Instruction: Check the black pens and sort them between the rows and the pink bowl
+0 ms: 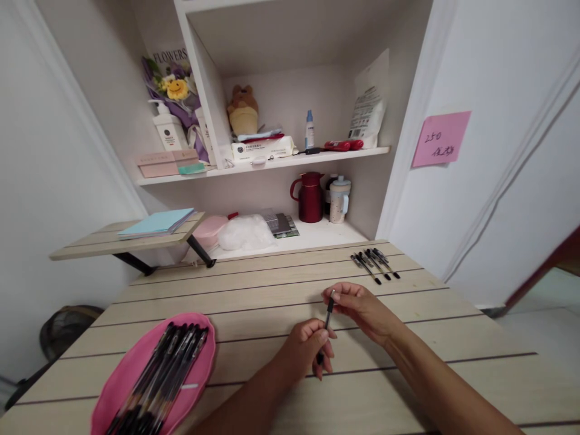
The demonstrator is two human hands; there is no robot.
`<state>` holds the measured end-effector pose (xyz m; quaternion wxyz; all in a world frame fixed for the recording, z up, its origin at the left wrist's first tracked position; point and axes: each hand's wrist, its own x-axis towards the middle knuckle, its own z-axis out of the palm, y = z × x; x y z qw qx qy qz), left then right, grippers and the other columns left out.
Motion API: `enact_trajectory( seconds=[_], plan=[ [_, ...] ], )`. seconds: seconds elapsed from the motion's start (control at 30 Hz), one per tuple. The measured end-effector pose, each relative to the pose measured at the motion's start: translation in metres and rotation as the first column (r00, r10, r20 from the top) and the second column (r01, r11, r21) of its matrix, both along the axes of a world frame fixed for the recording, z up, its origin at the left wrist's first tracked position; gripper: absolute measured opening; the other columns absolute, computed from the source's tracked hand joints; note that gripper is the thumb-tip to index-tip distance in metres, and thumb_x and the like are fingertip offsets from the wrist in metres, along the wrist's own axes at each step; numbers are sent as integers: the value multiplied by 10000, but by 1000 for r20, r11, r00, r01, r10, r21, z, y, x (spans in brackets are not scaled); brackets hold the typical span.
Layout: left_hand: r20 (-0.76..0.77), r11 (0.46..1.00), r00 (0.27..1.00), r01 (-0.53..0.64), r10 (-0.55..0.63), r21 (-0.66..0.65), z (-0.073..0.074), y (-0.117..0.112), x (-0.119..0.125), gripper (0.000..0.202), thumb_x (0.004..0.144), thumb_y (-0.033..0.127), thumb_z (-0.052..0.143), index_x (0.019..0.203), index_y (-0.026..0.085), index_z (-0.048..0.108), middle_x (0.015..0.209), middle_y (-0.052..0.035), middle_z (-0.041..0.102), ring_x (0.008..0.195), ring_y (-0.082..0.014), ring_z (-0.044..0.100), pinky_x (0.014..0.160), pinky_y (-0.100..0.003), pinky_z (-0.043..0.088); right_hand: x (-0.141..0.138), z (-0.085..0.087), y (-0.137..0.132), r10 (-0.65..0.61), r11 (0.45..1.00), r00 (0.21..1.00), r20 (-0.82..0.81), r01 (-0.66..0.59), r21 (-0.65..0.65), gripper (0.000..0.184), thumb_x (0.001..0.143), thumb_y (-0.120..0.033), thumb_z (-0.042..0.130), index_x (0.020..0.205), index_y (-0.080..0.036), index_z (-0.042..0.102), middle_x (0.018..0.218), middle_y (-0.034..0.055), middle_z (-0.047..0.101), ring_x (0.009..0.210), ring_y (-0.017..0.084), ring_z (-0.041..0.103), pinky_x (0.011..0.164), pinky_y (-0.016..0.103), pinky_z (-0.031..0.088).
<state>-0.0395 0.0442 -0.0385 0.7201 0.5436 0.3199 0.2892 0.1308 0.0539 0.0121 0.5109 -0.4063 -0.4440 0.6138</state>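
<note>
Over the middle of the table, my left hand (304, 345) grips the barrel of a black gel pen (329, 306). The pen tilts upward, its metal tip at the top. My right hand (362, 307) pinches that tip between thumb and fingers; whether a small part sits there too, I cannot tell. To the left, a pink scalloped tray (209, 350) holds several capped black pens (167, 368). Several pens and short black pieces, perhaps caps, lie in a group (377, 264) at the back right.
The striped wooden table (254, 296) meets a white shelf unit at the back. A raised wooden stand (90, 241) with blue paper (156, 222) is at the back left. A plastic bag (247, 232), a red jug (310, 196) and a tumbler (339, 200) stand behind the table.
</note>
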Motion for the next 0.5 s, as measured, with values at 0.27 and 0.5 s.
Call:
enact_trajectory(
  seconds=[0.27,0.5],
  plan=[
    [-4,1000,1000,-15,15,14,0,-1,1,316,754,427,529,866,132,528,595,11,542,400,-88,537,302,-147,337,-1,-2,0,17,1000,1000,-12,-17,9,258,643,-356,709,813,-178,632,858,43,649,775,149,556,676,258,411],
    [3,1000,1000,-28,28,2,2,-2,1,321,756,437,527,862,134,525,590,15,542,388,-77,528,300,-136,333,-4,0,1,4,1000,1000,3,-4,6,270,625,-381,716,788,-183,630,851,40,656,748,147,561,657,264,404]
  ],
)
